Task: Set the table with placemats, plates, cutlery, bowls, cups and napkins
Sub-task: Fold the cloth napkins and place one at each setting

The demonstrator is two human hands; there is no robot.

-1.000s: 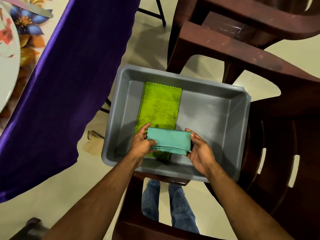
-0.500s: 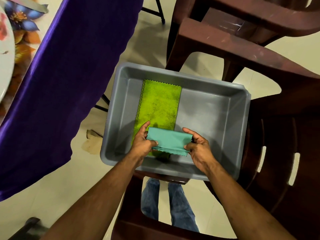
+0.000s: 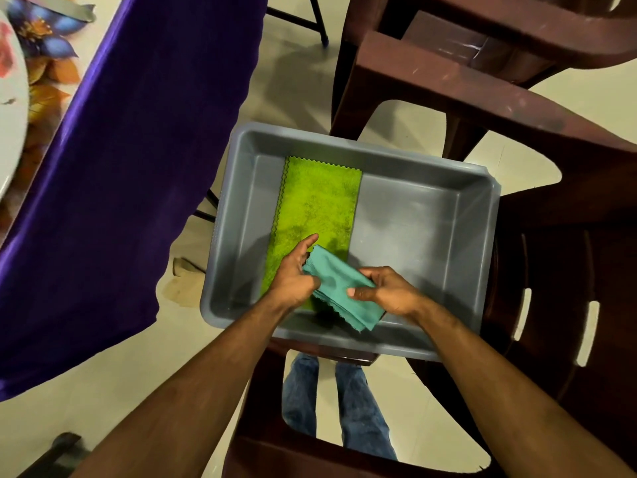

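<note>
A folded teal napkin [image 3: 339, 286] is held above the near part of a grey plastic tub [image 3: 424, 236]. My right hand [image 3: 387, 291] pinches its right side, thumb on top. My left hand [image 3: 294, 270] holds its left end, with the forefinger stretched out over a green napkin [image 3: 317, 205]. That green napkin lies flat on the tub floor, left of centre. The teal napkin is tilted, its far end up-left and its zigzag edge hanging toward me.
The tub rests on a dark brown plastic chair [image 3: 565, 257]. A second brown chair [image 3: 482, 56] stands behind it. To the left hangs a purple tablecloth [image 3: 120, 167] over a table with a floral placemat [image 3: 41, 70] and a plate [image 3: 10, 108]. The floor is pale tile.
The teal napkin has turned from level to tilted, its right end swinging toward me. My right hand's thumb has moved onto its top; my left forefinger has straightened.
</note>
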